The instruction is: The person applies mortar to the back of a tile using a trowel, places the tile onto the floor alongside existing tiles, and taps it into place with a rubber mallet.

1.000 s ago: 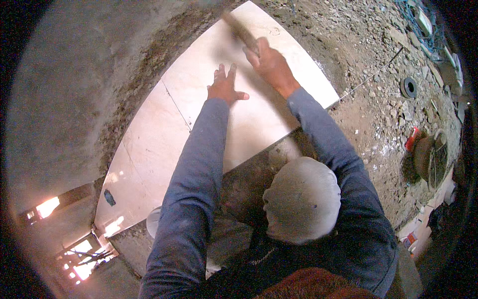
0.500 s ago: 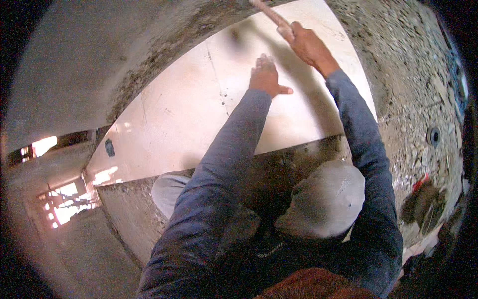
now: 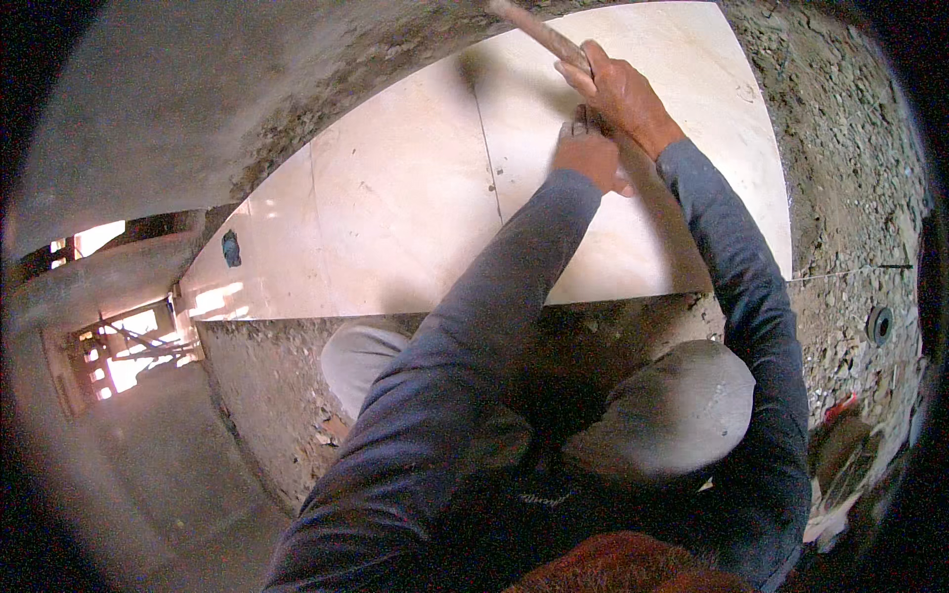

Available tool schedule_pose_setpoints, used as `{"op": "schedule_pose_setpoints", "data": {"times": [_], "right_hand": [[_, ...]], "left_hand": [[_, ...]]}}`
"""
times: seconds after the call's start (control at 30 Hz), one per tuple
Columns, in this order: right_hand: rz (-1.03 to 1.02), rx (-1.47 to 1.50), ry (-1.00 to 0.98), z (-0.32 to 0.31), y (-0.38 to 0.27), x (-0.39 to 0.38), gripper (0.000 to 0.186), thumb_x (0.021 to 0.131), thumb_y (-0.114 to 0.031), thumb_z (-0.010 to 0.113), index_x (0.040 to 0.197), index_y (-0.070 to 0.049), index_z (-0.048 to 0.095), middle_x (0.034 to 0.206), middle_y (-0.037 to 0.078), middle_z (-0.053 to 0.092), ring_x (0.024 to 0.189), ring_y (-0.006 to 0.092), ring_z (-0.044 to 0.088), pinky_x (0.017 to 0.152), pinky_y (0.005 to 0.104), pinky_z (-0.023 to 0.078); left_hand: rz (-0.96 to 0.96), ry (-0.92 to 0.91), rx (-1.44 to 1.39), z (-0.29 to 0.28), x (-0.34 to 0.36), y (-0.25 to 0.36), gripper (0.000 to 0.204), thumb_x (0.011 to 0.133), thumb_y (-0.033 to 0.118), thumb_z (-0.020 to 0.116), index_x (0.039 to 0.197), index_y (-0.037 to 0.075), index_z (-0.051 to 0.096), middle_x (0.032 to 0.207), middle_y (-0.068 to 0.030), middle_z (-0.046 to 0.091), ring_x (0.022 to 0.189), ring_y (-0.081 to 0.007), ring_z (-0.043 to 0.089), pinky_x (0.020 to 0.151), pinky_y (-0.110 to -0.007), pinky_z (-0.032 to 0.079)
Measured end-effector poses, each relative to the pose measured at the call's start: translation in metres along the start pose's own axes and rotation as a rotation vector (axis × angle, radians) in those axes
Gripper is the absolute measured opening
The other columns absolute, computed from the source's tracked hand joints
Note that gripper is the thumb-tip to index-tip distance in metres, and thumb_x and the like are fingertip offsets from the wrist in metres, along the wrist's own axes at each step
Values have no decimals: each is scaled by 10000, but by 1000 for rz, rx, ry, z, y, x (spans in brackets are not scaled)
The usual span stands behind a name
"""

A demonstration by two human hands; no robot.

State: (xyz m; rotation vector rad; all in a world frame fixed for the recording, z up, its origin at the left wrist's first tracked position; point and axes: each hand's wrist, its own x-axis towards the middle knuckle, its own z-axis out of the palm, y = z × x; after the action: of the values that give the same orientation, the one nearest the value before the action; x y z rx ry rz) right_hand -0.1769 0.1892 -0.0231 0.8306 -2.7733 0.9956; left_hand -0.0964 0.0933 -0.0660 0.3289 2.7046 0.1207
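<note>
Large cream tiles point(image 3: 395, 188) lie in a row in front of me, with thin dark seams between them. My left hand point(image 3: 589, 161) rests on the right-hand tile point(image 3: 682, 59), its fingers bent slightly and pointing away, the thumb out to the right. Nothing shows in its grasp, though the fingertips are partly in shadow. Just beyond and to the right, my right hand point(image 3: 625, 97) is closed around a pale wooden handle point(image 3: 544, 35), held above the tile. The handle slants up to the left; its far end runs to the picture's rim, so the tool's head cannot be seen.
A grey wall point(image 3: 168, 109) rises along the far left side. Rough, gravelly ground point(image 3: 850, 168) borders the tiles on the right, with a taut string point(image 3: 840, 273) and a dark ring point(image 3: 879, 324). One small dark piece point(image 3: 231, 248) lies on the left tiles. My knee point(image 3: 672, 405) is near the front edge.
My left hand has moved right, closer to my right hand, and its spread fingers have drawn in. The view has shifted, showing more tile at right. My right hand still grips the handle.
</note>
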Motion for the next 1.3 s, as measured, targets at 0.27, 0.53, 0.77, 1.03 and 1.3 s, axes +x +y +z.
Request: {"op": "schedule_pose_setpoints", "data": {"times": [0.27,0.53,0.77,1.03,1.3], "right_hand": [[-40,-22,-60,-10,-18,23,513,1010,-561,476,1105,-64,558,826,228,697,775,410,705,711,522,554],[19,-4,-72,-18,-22,10,461,1023,-497,507,1146,-60,583,860,248,703,780,394,716,674,488,565],[83,-129,-56,-32,18,1,528,1015,-496,505,1226,-17,572,954,257,715,888,403,719,770,504,579],[313,-51,49,-55,52,-73,451,973,-458,577,1118,-33,529,833,246,691,763,443,691,665,547,551],[426,-71,88,-87,55,-152,522,1006,-448,540,1203,36,551,877,260,697,761,435,691,654,510,555]], "left_hand": [[-16,109,18,5,-3,-5,1082,672,658,817,1462,-2,483,1585,-283,312,1502,-440,214,1197,-539,217],[-105,60,56,7,-11,1,1183,648,679,816,1509,-3,380,1551,-295,357,1443,-476,320,1188,-557,260],[-2,3,-2,-1,9,4,1122,668,607,835,1554,120,348,1579,-194,374,1461,-442,299,1193,-490,283],[-50,36,46,-27,1,32,1363,651,629,850,1533,-128,138,1613,-336,148,1505,-437,210,1175,-519,316],[-7,-7,180,-6,18,15,1409,662,722,775,1529,-148,85,1607,-364,100,1510,-470,142,1215,-479,249]]}}
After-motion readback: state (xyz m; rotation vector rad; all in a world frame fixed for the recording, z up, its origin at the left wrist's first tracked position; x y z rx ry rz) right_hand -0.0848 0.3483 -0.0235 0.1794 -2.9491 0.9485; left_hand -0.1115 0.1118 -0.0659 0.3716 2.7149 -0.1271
